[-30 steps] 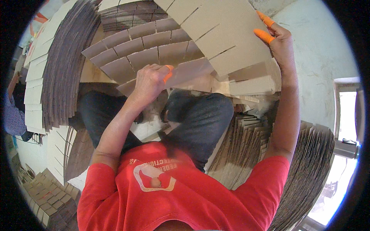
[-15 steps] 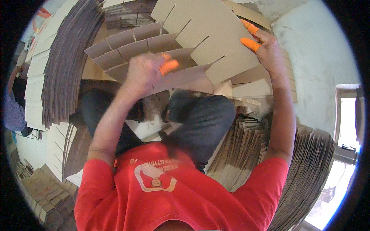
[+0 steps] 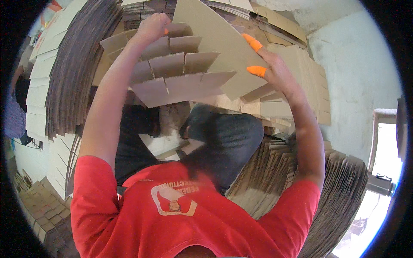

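Observation:
A large tan cardboard sheet (image 3: 211, 47) stands tilted in front of me, crossed by several slotted cardboard strips (image 3: 187, 88) in roughly parallel rows. My right hand (image 3: 275, 71), with orange finger covers on thumb and finger, grips the sheet's right edge. At the far end of the rows, my left hand (image 3: 154, 28) is closed at the farthest strip (image 3: 177, 30). An orange cover shows on one of its fingertips; its other fingers are mostly hidden. The nearest strip hangs over the gap between my bent legs (image 3: 223, 133).
A tall stack of cardboard strips (image 3: 77, 69) rises at the left. Another cardboard stack (image 3: 340, 193) stands at the lower right, with a wall (image 3: 352, 69) beyond. More cardboard pieces (image 3: 307, 81) lie beyond my right hand. Folded cardboard dividers (image 3: 47, 210) fill the lower left.
My left hand has moved away from me, from the nearer strips to the farthest one. The sheet and my right hand have shifted left, and the strips stand more spread.

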Available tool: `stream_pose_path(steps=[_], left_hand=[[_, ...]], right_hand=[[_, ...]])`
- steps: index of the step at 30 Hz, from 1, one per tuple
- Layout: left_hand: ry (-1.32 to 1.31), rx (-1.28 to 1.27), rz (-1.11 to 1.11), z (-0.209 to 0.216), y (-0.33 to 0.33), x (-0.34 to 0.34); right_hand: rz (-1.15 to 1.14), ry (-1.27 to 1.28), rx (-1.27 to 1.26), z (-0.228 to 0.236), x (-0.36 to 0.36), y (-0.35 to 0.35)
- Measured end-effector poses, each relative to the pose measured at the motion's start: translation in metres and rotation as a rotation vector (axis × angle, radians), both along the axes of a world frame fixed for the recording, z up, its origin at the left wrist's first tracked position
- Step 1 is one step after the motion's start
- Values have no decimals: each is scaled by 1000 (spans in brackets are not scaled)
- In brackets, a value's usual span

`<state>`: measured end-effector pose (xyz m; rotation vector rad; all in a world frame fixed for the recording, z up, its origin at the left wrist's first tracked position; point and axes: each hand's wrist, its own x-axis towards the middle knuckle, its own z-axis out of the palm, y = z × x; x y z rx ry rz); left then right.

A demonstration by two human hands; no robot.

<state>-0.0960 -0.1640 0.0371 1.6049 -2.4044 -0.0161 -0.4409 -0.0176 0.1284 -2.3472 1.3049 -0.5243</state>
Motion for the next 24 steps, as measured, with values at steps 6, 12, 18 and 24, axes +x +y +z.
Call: stream_pose_path(steps=[6,12,18,24], left_hand=[[27,-113,-9,-1,-6,-12],[43,-57,-15,-2,-10,-12],[369,-358,-29,47,79,24],[368,-436,29,34,169,47]], right_hand=[[2,268,-6,-12,0,7],[-35,595,133,-43,31,26],[-462,420,-479,-57,-62,24],[-1132,964,-421,-121,-195,40]])
